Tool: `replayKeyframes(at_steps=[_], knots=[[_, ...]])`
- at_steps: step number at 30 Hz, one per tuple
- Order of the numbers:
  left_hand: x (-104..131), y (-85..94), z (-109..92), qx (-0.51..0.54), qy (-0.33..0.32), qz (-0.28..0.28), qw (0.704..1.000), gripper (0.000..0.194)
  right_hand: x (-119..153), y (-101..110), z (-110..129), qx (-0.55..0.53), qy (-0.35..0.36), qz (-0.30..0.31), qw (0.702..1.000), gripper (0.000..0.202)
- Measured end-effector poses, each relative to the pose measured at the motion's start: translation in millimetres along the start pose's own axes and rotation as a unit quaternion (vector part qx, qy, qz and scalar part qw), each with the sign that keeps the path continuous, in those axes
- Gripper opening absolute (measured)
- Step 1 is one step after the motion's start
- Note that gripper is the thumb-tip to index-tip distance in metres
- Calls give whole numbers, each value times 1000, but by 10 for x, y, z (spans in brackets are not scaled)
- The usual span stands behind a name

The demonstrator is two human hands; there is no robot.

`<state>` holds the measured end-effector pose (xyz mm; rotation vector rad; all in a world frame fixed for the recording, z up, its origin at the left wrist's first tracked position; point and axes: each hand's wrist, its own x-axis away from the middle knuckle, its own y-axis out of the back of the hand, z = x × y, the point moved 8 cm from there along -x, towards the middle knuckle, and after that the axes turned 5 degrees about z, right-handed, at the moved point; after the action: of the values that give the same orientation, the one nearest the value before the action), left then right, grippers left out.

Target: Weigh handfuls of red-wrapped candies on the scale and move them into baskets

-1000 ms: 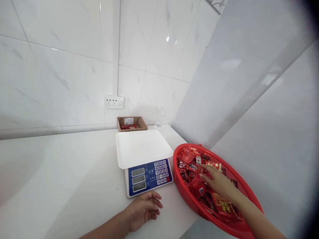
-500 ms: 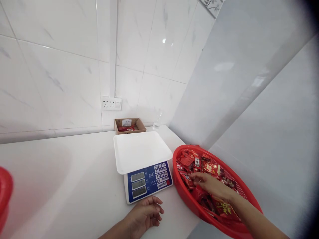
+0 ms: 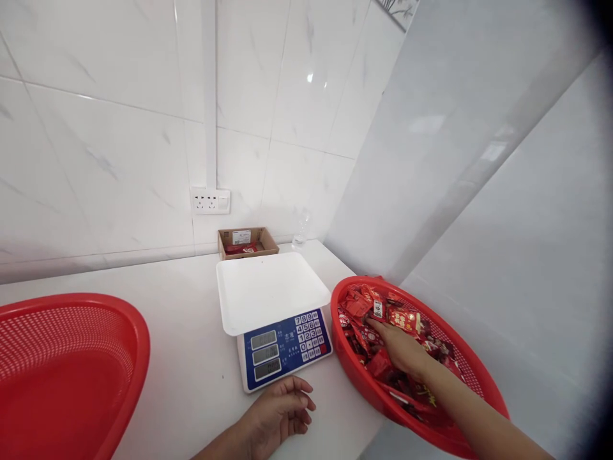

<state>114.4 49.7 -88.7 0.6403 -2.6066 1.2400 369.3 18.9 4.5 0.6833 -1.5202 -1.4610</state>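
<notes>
My left hand (image 3: 282, 412) rests on the white table just in front of a digital weighing scale (image 3: 287, 348). Its fingers are loosely curled and apart, with nothing in them. The scale's white pan (image 3: 271, 287) carries nothing. At the right, my right hand (image 3: 400, 348) reaches down into a red plastic basket (image 3: 349, 364) that holds many small red snack packets (image 3: 405, 319). One finger stretches out across the packets, while the other fingertips are hidden among them. No packet is lifted.
A second red basket (image 3: 136, 358) of mesh plastic stands at the left, its visible inside bare. Behind the scale sits a small cardboard box (image 3: 268, 244) with red packets in it. Beside that is a clear plastic object (image 3: 300, 233). A grey panel (image 3: 445, 160) rises along the right.
My right hand has moved forward and deeper among the packets, its fingers less in sight. The left basket now shows much more of itself. My left hand stays put.
</notes>
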Motion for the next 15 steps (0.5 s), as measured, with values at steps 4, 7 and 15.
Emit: replayKeyframes(at_steps=[4, 7, 15], knots=[[-3, 2, 10, 5, 4, -5, 1000, 30, -31, 179, -87, -9, -37, -40, 998, 49], [-7, 8, 15, 4, 4, -2, 1000, 30, -43, 363, -187, -20, -68, -73, 995, 46], [-6, 22, 26, -1, 2, 3, 1000, 31, -101, 34, -63, 27, -50, 18, 998, 40]])
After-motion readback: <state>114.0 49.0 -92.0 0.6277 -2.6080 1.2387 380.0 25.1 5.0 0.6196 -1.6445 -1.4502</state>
